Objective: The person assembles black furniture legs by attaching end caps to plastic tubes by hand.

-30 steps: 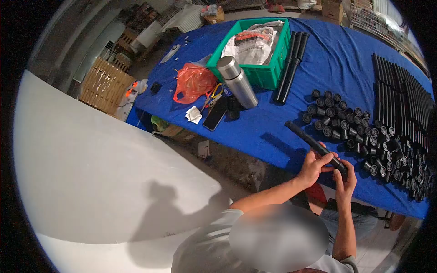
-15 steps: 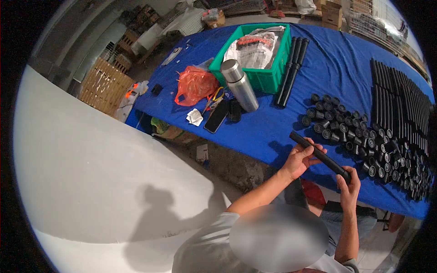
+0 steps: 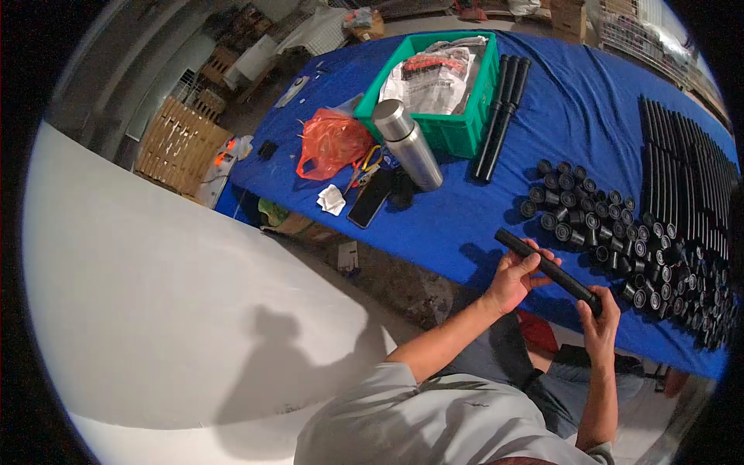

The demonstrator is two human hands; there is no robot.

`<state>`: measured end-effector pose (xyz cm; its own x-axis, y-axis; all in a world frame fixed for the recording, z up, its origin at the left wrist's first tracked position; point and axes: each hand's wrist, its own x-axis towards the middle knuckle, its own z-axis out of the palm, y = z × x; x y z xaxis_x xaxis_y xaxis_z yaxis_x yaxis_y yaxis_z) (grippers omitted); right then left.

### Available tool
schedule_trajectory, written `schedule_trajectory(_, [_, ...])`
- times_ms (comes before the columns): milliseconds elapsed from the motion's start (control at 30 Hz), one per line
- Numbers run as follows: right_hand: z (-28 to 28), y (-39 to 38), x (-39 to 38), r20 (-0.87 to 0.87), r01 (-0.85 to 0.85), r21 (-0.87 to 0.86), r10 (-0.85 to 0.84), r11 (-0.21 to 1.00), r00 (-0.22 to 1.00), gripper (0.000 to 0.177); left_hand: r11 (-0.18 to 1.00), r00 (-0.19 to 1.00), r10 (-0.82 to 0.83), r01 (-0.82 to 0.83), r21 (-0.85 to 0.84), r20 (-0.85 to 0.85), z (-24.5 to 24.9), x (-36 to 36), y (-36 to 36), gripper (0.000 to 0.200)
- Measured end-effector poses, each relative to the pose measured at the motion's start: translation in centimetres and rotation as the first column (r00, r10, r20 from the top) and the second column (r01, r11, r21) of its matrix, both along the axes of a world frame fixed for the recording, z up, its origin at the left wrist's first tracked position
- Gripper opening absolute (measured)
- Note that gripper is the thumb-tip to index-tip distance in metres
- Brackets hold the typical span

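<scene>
A black tube [image 3: 567, 282] is held at a slant above the table's front edge, its far end pointing up and left. My left hand [image 3: 514, 282] is closed around the tube's upper part, the thumb lying along it. At the lower end my right hand [image 3: 601, 324] grips the tube with thumb and fingers, hiding that tip. Just beyond my hands lie many loose black caps [image 3: 574, 198] with ringed round faces, spread over the blue cloth. Rows of black tubes [image 3: 682, 167] lie side by side at the far right.
On the blue-covered table [image 3: 589, 101] stand a green crate [image 3: 457, 132] and a steel thermos [image 3: 413, 151]. Several long black tubes [image 3: 500, 124] lie beside the crate. A red plastic bag [image 3: 332, 142], a phone [image 3: 369, 199] and crumpled tissue [image 3: 331, 200] are to the left.
The view has shifted slightly, so the table's contents sit a little differently in frame. Both hands keep their hold on the tube, at nearly the same slant.
</scene>
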<state>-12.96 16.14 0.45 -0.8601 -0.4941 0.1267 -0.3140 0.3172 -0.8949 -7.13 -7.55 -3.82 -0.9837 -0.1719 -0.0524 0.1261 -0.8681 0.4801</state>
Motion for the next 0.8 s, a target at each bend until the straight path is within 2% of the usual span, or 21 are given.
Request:
schedule_trajectory(133, [0.3, 0.1, 0.0, -0.100, -0.012, 0.086, 0.020, 0.996, 0.995, 0.026, 0.999, 1.000, -0.003, 0.003, -0.034, -0.011, -0.3, -0.1, -0.1, 0.023])
schedule_trajectory(233, [-0.4, 0.4, 0.0, -0.104, -0.025, 0.064, 0.032, 0.998, 0.994, 0.027, 1.000, 1.000, -0.020, 0.020, -0.013, -0.019, -0.2, -0.2, 0.0, 0.023])
schedule_trajectory(333, [-0.2, -0.7, 0.7, -0.085, 0.068, -0.015, -0.069, 0.998, 0.994, 0.027, 0.999, 1.000, 0.000, 0.000, 0.036, -0.001, 1.0, 0.0, -0.3, 0.023])
schedule_trajectory(433, [1.0, -1.2, 1.0, -0.251, 0.060, -0.015, -0.062, 0.998, 0.966, 0.028, 0.999, 1.000, 0.012, -0.012, 0.046, 0.013, 1.4, 0.4, 0.0, 0.023])
schedule_trajectory(467, [1.3, -1.0, 1.0, -0.035, 0.074, -0.098, -0.077, 0.992, 0.996, 0.027, 0.999, 1.000, 0.001, 0.000, 0.033, -0.013, 0.6, 0.3, -0.1, 0.024])
schedule_trajectory(533, [1.8, -0.6, 1.3, 0.395, 0.148, -0.241, -0.043, 0.959, 0.918, 0.026, 1.000, 0.999, -0.017, 0.018, 0.016, -0.041, 0.2, 0.4, -0.2, 0.024])
schedule_trajectory(633, [1.4, -0.6, 1.0, 0.569, 0.187, -0.243, -0.016, 0.952, 0.822, 0.025, 0.999, 0.998, -0.046, 0.046, 0.006, -0.049, -0.1, 0.2, -0.1, 0.025])
schedule_trajectory(667, [1.3, -0.4, 1.0, 0.556, 0.143, -0.297, 0.049, 0.944, 0.830, 0.022, 0.999, 0.998, -0.047, 0.047, 0.001, -0.049, -0.1, 0.1, -0.2, 0.025])
schedule_trajectory(800, [1.2, -0.8, 1.5, 0.483, 0.105, -0.292, 0.052, 0.951, 0.874, 0.020, 0.998, 0.999, -0.049, 0.050, 0.032, -0.018, -0.1, 0.3, -0.5, 0.025])
